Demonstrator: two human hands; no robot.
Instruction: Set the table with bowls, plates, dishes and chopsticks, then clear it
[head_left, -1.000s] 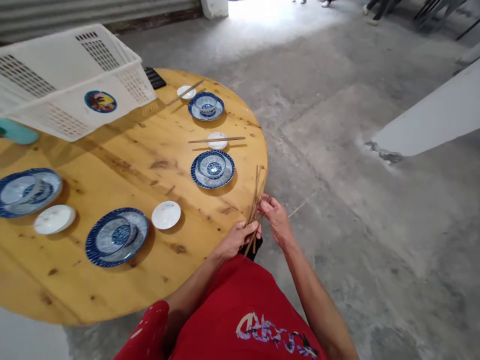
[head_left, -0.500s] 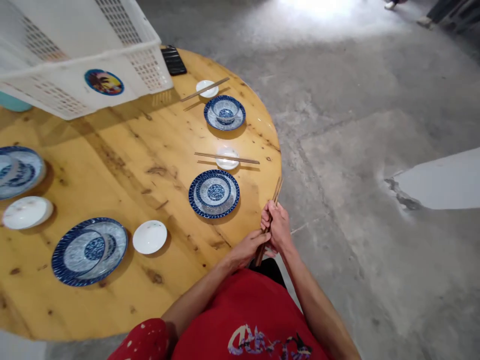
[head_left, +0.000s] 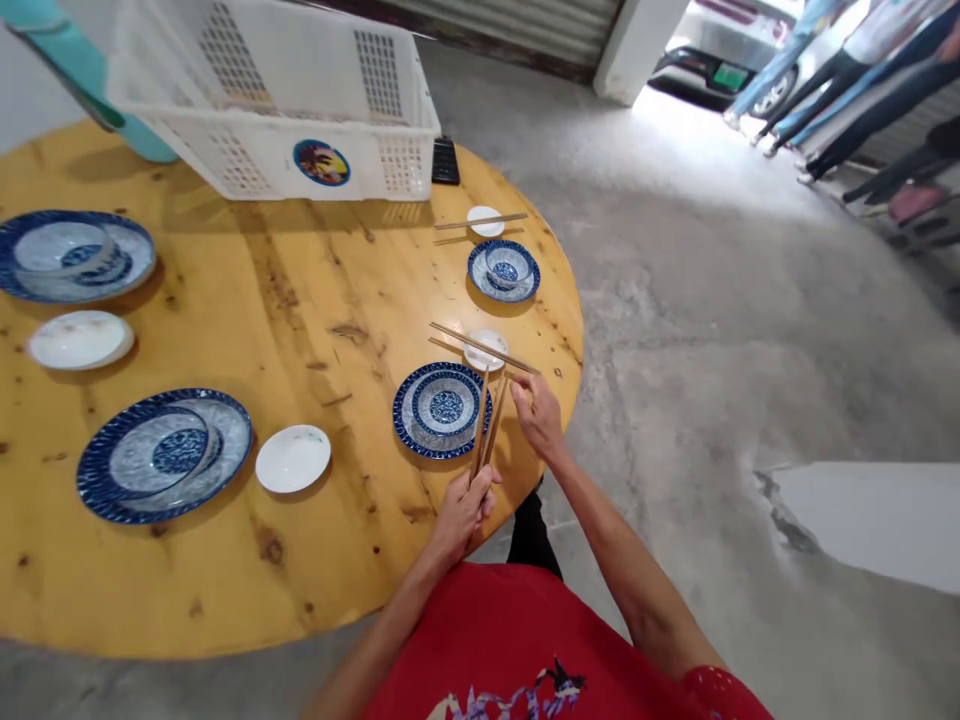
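Note:
My left hand (head_left: 465, 505) is closed around a few chopsticks (head_left: 491, 425), which point up and away from me and fan apart at their far ends. My right hand (head_left: 538, 415) is beside those far ends, its fingers bent and slightly apart, with nothing visible between them. Just beyond it, another pair of chopsticks (head_left: 469, 340) lies across a small white dish (head_left: 486, 352). Partly behind the held chopsticks is a blue-patterned plate (head_left: 405, 425) with a matching bowl (head_left: 446, 405) on it.
The round wooden table (head_left: 300, 300) also bears a farther blue plate (head_left: 480, 280), a white saucer (head_left: 292, 458), a left-hand plate (head_left: 101, 490) and a white plastic basket (head_left: 262, 160). A phone-like black object (head_left: 445, 162) lies by the basket. Several people stand at upper right.
My hands have parted: the left has moved left and forward over the table with the chopsticks, the right has come off them toward their far ends. The view has tilted up.

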